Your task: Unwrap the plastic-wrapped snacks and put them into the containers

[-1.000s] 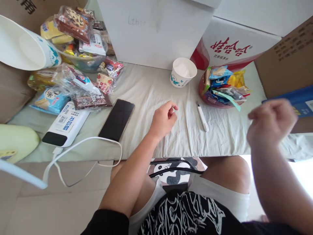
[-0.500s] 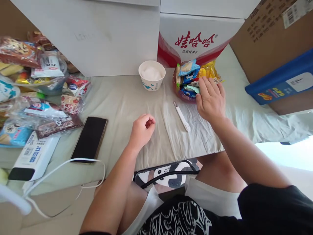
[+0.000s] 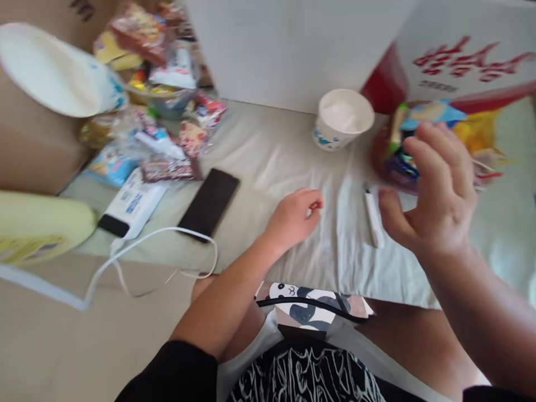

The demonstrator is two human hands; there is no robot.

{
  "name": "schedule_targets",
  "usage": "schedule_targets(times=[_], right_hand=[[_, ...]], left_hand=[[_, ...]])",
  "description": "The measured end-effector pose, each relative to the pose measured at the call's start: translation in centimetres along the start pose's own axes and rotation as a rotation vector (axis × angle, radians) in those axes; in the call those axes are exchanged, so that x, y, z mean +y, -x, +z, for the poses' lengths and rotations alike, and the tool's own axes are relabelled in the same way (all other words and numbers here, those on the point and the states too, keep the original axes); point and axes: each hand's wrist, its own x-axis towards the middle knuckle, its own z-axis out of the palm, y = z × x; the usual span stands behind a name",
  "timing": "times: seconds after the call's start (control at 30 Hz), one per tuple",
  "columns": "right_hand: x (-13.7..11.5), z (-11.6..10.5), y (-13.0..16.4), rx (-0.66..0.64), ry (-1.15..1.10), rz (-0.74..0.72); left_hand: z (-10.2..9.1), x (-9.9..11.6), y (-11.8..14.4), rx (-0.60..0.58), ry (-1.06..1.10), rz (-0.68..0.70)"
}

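So the action here is over on the right. The right hand (image 3: 435, 192) is up by the snack basket (image 3: 382, 156), thumb well away from the fingers, wide gap between them, nothing visible in its grip. It overlaps the basket from this angle, so I can't tell if it's touching (it's pretty blurry too). The basket sits on the cloth-covered tabletop (image 3: 268, 162), packed with wrappers, including a blue packet (image 3: 435, 111) and a yellow packet (image 3: 477, 131).

The left hand (image 3: 295, 218) is loosely curled, only a small gap by the thumb, nothing showing in it. Between the two lies a slim white tool (image 3: 374, 220), near the right thumb, with the paper cup (image 3: 339, 125) farther back beside the basket.

My read: this is a hand-at-the-basket step with nothing picked up. From that pose, any grab would call for lining up on one item, then bringing thumb and fingers together without knocking its neighbours.
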Motion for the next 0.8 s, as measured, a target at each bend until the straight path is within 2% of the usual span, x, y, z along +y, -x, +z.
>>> schedule_targets(times=[0.1, 0.2, 0.27, 0.37, 0.47, 0.53, 0.6, 0.7, 0.8], right_hand=[[-4.6, 3.3, -5.0, -0.144, -0.214, -0.191], [-8.9, 8.1, -9.6, -0.385, -0.332, -0.211], [-10.9, 11.9, -12.3, -0.506, -0.376, -0.121], [-13.0, 17.9, -15.7, -0.616, -0.477, 0.047], [-15.0, 22.2, -18.1, -0.694, -0.552, 0.314], [-16.2, 23.5, -19.1, -0.672, -0.671, 0.464], [-17.3, 23.7, -19.8, -0.632, -0.82, 0.63], [-18.3, 22.9, -20.3, -0.599, -0.926, 0.83], [-18.3, 21.6, -20.7, -0.568, -0.952, 0.918]], left_hand=[[-0.2, 0.0, 0.5, -0.02, -0.133, -0.055], [-1.1, 0.7, 1.3, -0.006, -0.196, -0.149], [-2.1, 1.3, 2.0, -0.043, -0.192, -0.167], [-3.9, 1.7, 2.9, -0.111, -0.175, -0.203], [-5.2, 1.4, 3.5, -0.071, -0.098, -0.289], [-5.8, 1.0, 3.8, -0.022, -0.042, -0.361], [-6.3, 0.7, 4.1, 0.011, -0.015, -0.413], [-6.7, 0.8, 4.3, 0.031, 0.005, -0.433], [-6.5, 1.1, 4.3, 0.031, 0.007, -0.401]])
